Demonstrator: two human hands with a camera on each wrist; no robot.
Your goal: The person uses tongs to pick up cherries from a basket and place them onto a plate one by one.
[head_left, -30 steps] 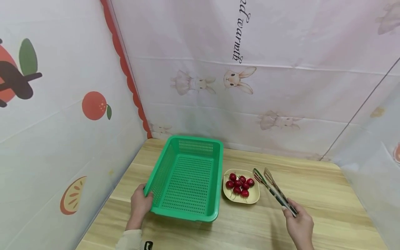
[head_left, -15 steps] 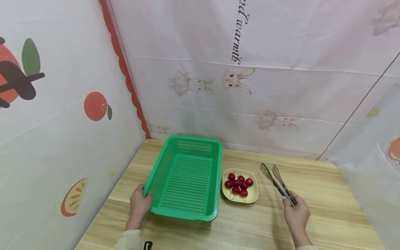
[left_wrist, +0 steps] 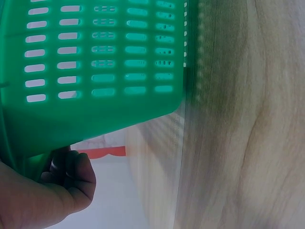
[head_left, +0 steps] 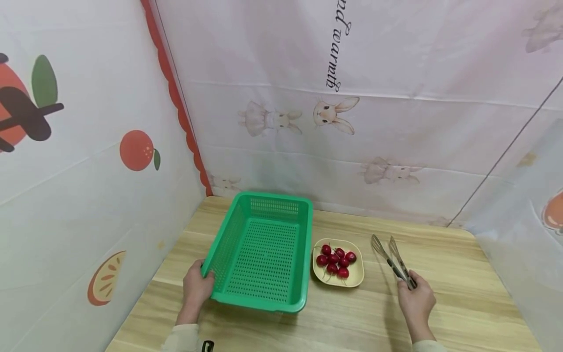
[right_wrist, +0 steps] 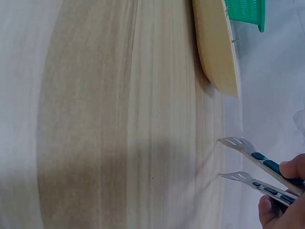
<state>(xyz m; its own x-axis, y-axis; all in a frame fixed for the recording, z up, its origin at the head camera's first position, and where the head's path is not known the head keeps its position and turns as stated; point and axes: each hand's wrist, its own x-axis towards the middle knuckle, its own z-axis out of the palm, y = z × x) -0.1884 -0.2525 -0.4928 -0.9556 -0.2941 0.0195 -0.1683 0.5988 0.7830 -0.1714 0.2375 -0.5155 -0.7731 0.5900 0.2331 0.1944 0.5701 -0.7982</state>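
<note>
A green perforated basket stands on the wooden table at the left. My left hand grips its left rim near the front corner, and in the left wrist view the curled fingers show under that rim. To the basket's right sits a pale yellow dish heaped with several red cherries. Right of the dish, my right hand holds a pair of tongs by the handle end. The tongs' slotted tips stand apart with nothing between them, pointing toward the back wall.
The light wood table meets a printed fabric wall at the back and another along the left. Behind the basket its rim comes close to the back fabric.
My right hand has drawn the tongs to the right, away from the dish of cherries, and slowed. The left hand and basket have stayed in place.
</note>
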